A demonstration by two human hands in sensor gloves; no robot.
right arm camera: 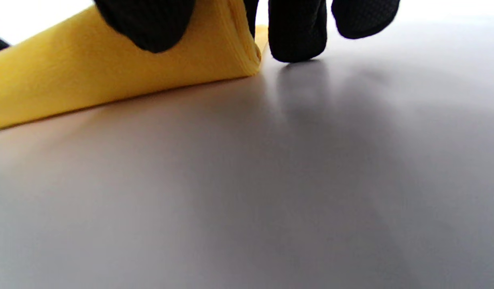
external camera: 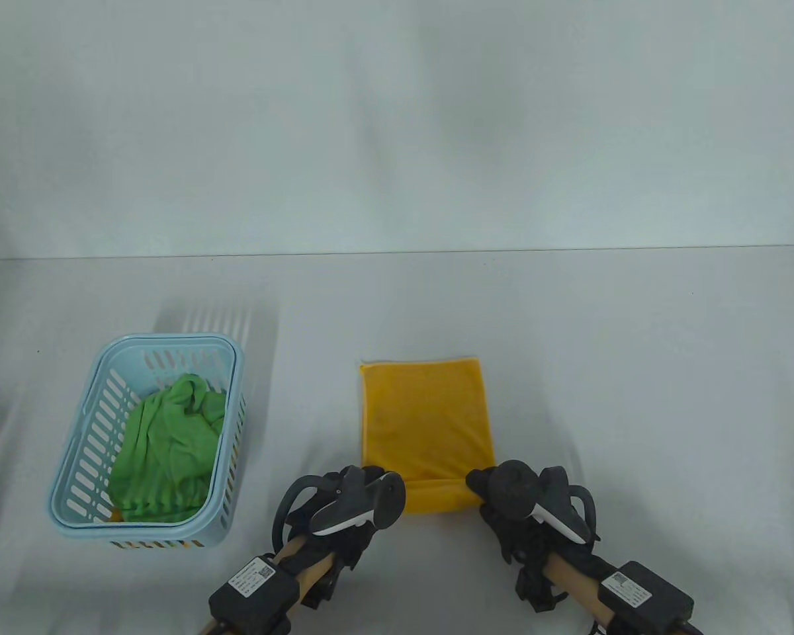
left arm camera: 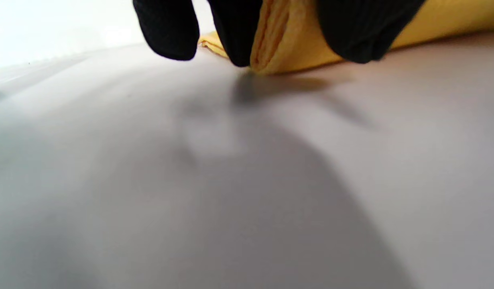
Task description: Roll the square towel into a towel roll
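Note:
A yellow towel [external camera: 427, 423] lies folded into a strip in the middle of the table, its near end turned up into a short roll [external camera: 437, 496]. My left hand [external camera: 364, 499] grips the roll's left end; the left wrist view shows black fingers [left arm camera: 363, 28] curled round the yellow towel [left arm camera: 287, 44]. At the roll's right end my right hand [external camera: 503, 496] holds on, with thumb and fingers [right arm camera: 150, 20] pinching the yellow towel [right arm camera: 90, 80] in the right wrist view. The far part of the towel lies flat.
A light blue slotted basket [external camera: 79, 463] stands at the left with a crumpled green cloth [external camera: 169, 450] in it. The table's far edge [external camera: 397, 253] runs across the middle of the view, with a white wall behind.

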